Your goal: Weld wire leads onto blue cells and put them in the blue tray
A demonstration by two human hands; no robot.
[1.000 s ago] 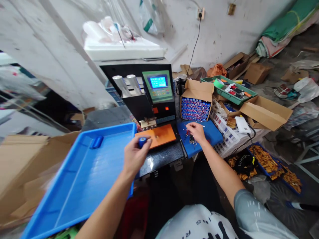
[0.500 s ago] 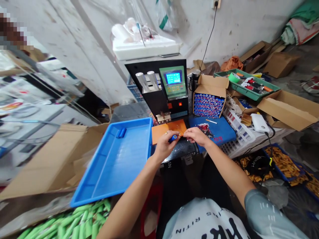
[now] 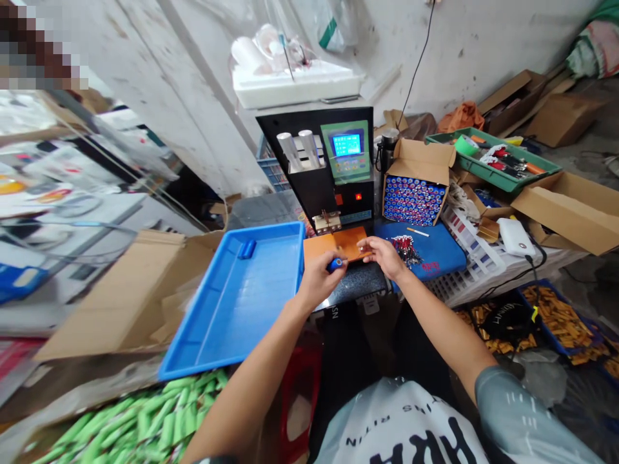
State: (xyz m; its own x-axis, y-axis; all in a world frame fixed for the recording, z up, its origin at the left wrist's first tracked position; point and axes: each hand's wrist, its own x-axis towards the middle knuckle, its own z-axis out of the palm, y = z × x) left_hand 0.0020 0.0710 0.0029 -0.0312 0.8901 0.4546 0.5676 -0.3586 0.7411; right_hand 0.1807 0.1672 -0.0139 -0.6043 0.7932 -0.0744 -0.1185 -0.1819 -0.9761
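In the head view, my left hand (image 3: 320,278) is closed round a blue cylindrical battery cell (image 3: 334,264), one end facing up. My right hand (image 3: 385,256) is a short way to its right over the orange board (image 3: 316,246). Its thumb and forefinger are brought together; anything between them is too small to name. Just behind the board stands a black spot welding machine (image 3: 300,193) with a lit blue screen (image 3: 347,145) and copper-coloured electrodes (image 3: 327,221). A bunch of red and black wire leads (image 3: 406,250) lies on a blue pad (image 3: 442,248) beside my right hand.
At left is a blue tray (image 3: 227,309) with a few blue cells (image 3: 246,249). A cardboard box (image 3: 425,153) of blue cells stands right of the machine. Further right are a green tray (image 3: 522,180) and a white power bank (image 3: 515,237). Green-wrapped cells (image 3: 145,419) lie below left.
My hands have drawn apart: the right has moved away from the cell in my left hand. The left still holds the cell. The whole view has shifted slightly.
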